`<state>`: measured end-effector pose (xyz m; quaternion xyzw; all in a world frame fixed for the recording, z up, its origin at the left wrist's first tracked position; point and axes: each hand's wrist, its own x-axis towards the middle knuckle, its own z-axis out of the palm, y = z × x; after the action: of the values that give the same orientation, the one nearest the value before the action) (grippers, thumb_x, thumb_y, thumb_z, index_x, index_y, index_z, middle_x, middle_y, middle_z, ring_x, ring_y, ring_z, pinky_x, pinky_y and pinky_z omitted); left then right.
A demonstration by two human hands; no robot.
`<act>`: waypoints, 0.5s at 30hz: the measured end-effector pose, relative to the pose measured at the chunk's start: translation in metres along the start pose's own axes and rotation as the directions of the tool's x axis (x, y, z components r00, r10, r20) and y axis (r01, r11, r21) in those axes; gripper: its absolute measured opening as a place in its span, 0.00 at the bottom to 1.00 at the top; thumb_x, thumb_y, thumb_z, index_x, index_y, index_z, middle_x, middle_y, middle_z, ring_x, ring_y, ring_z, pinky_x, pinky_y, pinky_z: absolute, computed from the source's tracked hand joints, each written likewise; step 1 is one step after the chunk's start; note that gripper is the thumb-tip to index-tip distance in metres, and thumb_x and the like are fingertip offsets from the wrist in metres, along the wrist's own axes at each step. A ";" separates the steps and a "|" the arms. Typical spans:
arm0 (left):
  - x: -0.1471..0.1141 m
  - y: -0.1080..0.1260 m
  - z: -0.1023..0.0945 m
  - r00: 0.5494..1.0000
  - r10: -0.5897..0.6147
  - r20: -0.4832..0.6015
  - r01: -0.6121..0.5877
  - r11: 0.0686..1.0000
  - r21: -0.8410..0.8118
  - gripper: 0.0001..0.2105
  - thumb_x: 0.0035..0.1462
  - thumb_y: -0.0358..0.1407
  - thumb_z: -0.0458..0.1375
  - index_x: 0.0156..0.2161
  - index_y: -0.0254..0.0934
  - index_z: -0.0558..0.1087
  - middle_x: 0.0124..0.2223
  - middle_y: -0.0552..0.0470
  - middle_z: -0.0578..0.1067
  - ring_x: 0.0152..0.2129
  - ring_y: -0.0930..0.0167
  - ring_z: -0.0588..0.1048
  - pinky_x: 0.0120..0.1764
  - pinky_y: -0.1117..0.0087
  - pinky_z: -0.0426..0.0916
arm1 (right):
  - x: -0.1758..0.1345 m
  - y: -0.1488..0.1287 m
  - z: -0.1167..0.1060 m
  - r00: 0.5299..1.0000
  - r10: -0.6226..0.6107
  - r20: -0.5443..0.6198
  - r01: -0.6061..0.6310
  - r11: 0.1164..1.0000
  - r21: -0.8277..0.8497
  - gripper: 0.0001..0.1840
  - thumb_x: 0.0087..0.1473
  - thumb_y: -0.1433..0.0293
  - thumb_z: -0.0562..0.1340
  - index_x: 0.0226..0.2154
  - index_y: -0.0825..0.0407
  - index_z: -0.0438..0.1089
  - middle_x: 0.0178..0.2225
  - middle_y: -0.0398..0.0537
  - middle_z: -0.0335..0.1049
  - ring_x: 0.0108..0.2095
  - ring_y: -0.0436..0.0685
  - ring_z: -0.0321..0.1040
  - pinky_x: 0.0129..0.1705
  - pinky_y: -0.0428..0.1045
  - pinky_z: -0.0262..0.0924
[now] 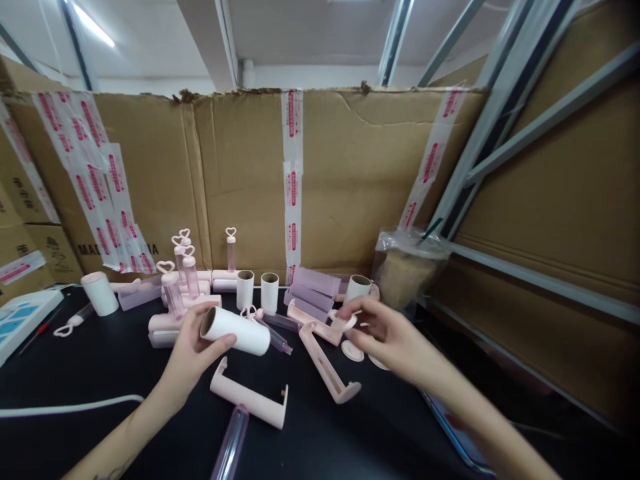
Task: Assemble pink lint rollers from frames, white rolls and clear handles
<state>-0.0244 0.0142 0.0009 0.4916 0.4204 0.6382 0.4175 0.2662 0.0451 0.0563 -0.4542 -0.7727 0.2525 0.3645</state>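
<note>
Currently, L hand (200, 340) has its fingers closed around a white tube (243, 331), held above the worktop (175, 433), tilted w/ the open end up & to L. Grip is nr that open end; the other end projects free, to R.

R hand (383, 330) is stretched out to R, fingers bent at a pale disc (345, 322). Blur there: cannot tell if the disc is gripped or only touched.

Handling notes:
1. Press the tube lightly & evenly; wall looks like card, so prob. dents if I squeeze.
2. Pinch the disc by its edge, thumb opp. fingers, for best control.
3. Watch the R wrist: a flat disc (353, 351) lies on the worktop just below & could get swept.
4. Approach slowly, hands raised: a pink holder (325, 363) lies between them, & a nearer holder (250, 398) lies below the tube, w/ a purple tube (231, 443) closest to me.
</note>
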 end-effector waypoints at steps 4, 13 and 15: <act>0.013 -0.002 -0.005 0.989 0.111 0.097 -0.137 0.935 0.328 0.24 0.43 0.35 0.65 0.45 0.41 0.61 0.43 0.51 0.72 0.41 0.65 0.73 0.44 0.64 0.67 | 0.019 0.029 -0.036 0.991 0.126 0.034 -0.078 0.779 -0.622 0.03 0.50 0.67 0.56 0.29 0.49 0.62 0.28 0.46 0.72 0.30 0.56 0.71 0.29 0.46 0.61; 0.040 -0.017 -0.002 0.962 0.123 0.244 -0.238 0.817 0.526 0.19 0.47 0.35 0.60 0.45 0.38 0.63 0.44 0.47 0.70 0.40 0.62 0.73 0.37 0.61 0.72 | 0.035 0.070 -0.016 0.981 0.172 0.088 -0.016 0.524 -0.852 0.09 0.50 0.76 0.53 0.29 0.54 0.69 0.34 0.59 0.74 0.35 0.65 0.72 0.27 0.49 0.56; 0.047 -0.020 -0.003 0.957 0.128 0.261 -0.258 0.789 0.558 0.20 0.48 0.36 0.60 0.47 0.38 0.63 0.47 0.45 0.70 0.41 0.61 0.72 0.39 0.60 0.71 | 0.034 0.074 -0.013 0.982 0.165 0.094 -0.004 0.512 -0.859 0.10 0.50 0.76 0.53 0.29 0.55 0.70 0.35 0.59 0.74 0.36 0.64 0.72 0.30 0.49 0.57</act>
<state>-0.0328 0.0643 -0.0053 0.7008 0.4977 0.4615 0.2195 0.3036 0.1099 0.0219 -0.5893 -0.8007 -0.1062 0.0164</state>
